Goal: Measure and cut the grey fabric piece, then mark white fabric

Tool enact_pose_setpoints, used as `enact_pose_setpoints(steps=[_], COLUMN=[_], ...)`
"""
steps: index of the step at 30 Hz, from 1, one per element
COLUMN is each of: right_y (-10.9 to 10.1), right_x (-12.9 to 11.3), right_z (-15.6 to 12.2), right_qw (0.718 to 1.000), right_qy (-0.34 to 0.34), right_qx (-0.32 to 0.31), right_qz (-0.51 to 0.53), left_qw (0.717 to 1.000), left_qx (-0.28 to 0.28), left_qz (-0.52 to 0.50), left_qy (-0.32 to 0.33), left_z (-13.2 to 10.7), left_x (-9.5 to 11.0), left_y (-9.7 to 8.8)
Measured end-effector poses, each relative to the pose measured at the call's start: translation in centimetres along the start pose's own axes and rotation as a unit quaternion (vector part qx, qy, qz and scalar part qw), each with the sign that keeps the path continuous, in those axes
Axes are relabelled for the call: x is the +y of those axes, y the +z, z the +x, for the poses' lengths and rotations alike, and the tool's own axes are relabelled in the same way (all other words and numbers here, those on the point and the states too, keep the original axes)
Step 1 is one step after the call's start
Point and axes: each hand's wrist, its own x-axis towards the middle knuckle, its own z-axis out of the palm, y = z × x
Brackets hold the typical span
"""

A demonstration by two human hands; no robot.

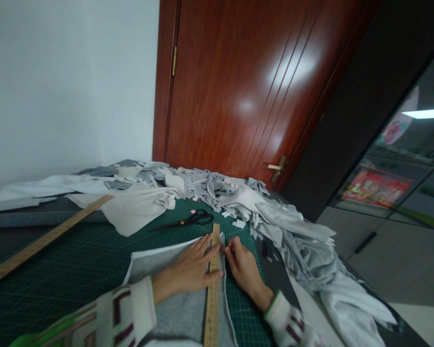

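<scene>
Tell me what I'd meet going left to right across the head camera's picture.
Far-left wooden ruler → left hand → right hand → black cabinet handle.

– What is lying under the left hand [190, 267]?
– 1 ruler [212, 313] is resting there, on cloth [177, 313].
– Beyond that hand?
– Scissors [183, 222] are lying on the mat [94, 270]; fabric scraps [211, 185] are sitting behind.
</scene>
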Motion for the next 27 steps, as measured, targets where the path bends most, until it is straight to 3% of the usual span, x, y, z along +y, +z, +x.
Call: enact_pose_setpoints(steps=[12,20,27], right_y=[-0.3,0.0,0.6], right_x=[0.5,0.5,1.0], right_z=[1.5,3.0,3.2], right_qw=[0.999,0.998,0.998], right_qy=[0.005,-0.001,0.006], right_qx=[-0.015,-0.008,0.001], right_qz=[0.048,0.056,0.062], left_qw=[1.000,0.999,0.999], left_qx=[-0.016,0.040,0.029], left_qz=[0.005,0.004,0.017], left_qy=[0.014,0.014,0.003], left_z=[0.0,-0.3,0.0], left_x=[-0.4,0.3,0.3], left_y=[0.0,-0.1,-0.4])
